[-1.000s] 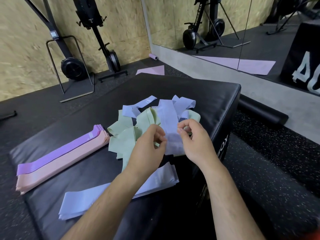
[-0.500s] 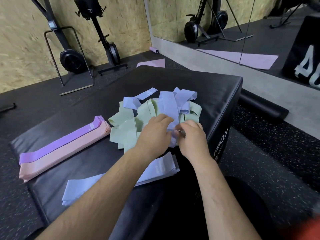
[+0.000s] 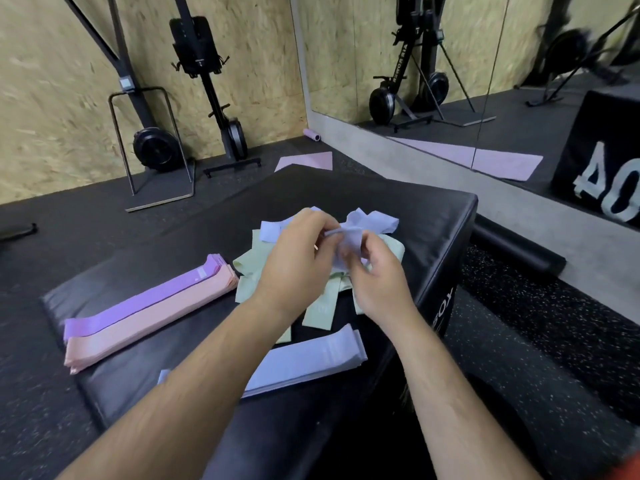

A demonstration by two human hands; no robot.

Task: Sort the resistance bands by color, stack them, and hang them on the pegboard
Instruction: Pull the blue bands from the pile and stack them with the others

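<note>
While both hands work above the tangle in the middle of the black padded box, one pale blue band is up off the pile, crumpled between them. The left hand has a narrow grip, fingertips pinching a twisted upper edge of the band. The right hand sits just beside it and a little lower, thumb and fingers curled round the bunched lower part. So the band runs from one grip across to the other, hands nearly touching, and its loose folds spill out between them.

Underneath, the green bands lie jumbled on the box, fanning out towards the left and towards the person. More loose blue bands are heaped on the far side, right behind the knuckles.

Sorted piles are laid out too. A flat blue stack lies near the front edge, partly under the left forearm. Well off to the left, a purple stack and a pink stack lie side by side, touching along their length.

Beyond the box, a pink mat lies on the dark floor, and a mirror lines the right-hand wall.
</note>
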